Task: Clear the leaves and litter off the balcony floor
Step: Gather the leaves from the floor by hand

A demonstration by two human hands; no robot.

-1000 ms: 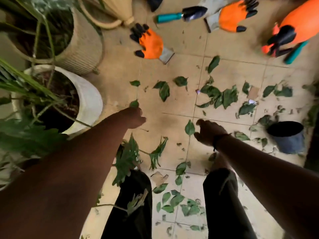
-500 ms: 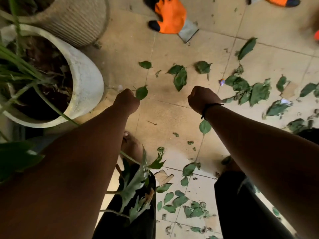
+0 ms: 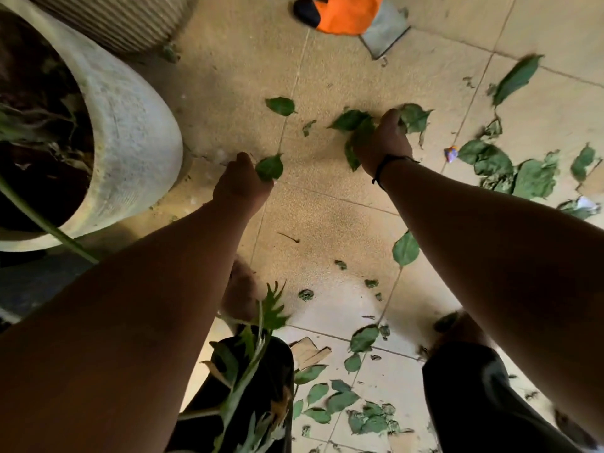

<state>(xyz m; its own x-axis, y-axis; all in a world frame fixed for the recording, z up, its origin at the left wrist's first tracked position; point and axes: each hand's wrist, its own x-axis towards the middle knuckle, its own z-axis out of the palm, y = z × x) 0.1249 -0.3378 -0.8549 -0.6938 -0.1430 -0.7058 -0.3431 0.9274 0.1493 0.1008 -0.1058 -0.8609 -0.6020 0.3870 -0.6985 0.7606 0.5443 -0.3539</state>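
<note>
Beside the white planter (image 3: 130, 132), left hand (image 3: 240, 188) pinched one leaf (image 3: 269, 167), right hand (image 3: 384, 143) clutched a leaf bunch (image 3: 356, 125); gathering clusters would serve best

Both hands (image 3: 240, 188) (image 3: 384, 142) grip leaves (image 3: 269, 167) off floor (image 3: 327, 207).

Floor (image 3: 327, 204): tan tiles, matt and finely grained, with thin grout lines; paler and faintly glossy near the feet. Leaves (image 3: 536, 176): green, soft and matt, many torn or crumpled. White pot (image 3: 137, 148): rough, chalky finish, mottled with grime. Basket (image 3: 130, 24): woven, ribbed fibre, matt beige. Glove (image 3: 346, 11): bright orange rubbery coating, smooth, with a black tip and a grey cloth cuff. Card scrap (image 3: 307, 353): brown cardboard, dull and creased. Wrapper (image 3: 451, 154): small, glossy, multicoloured.
</note>
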